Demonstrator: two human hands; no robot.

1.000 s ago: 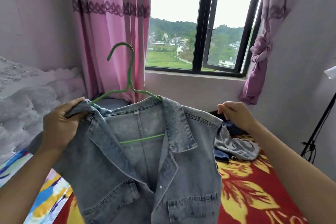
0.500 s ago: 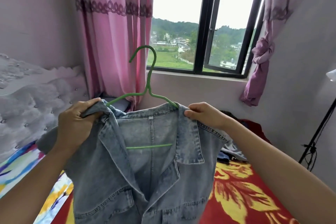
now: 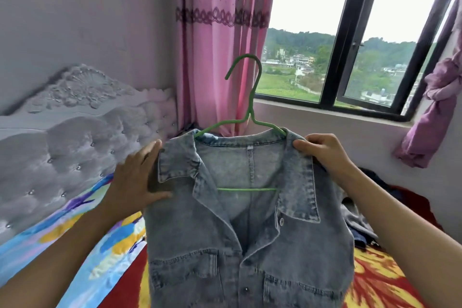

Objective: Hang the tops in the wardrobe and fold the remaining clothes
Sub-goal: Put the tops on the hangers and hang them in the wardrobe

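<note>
Denim vest [image 3: 250, 245] is on the green hanger [image 3: 252, 97] and held up in the air over the bed [image 3: 380, 282], front facing the camera, collar up, body hanging straight down out of frame.

Hands: left hand [image 3: 137, 177] lies flat against the vest's left shoulder, fingers straight, thumb across the front. It presses and does not look like a clamp. Right hand [image 3: 322, 152] has its fingers curled on the right collar/shoulder edge, pinching denim there.

Geometry that matters: shoulder line runs left-right between the hands. The hanger hook stands up from the neck opening, midway-ish but closer to the right hand, and its open end points left. Both wire arms sit inside the shoulders and the lower bar shows through the open neck, so the vest looks seated.

My read: seating is about done, next is taking the hook and carrying it to the wardrobe, which isn't in view. Right hand is the shorter reach.

Leftover clothes pile [image 3: 362, 230] sits by the bed's right edge, unfolded.
</note>
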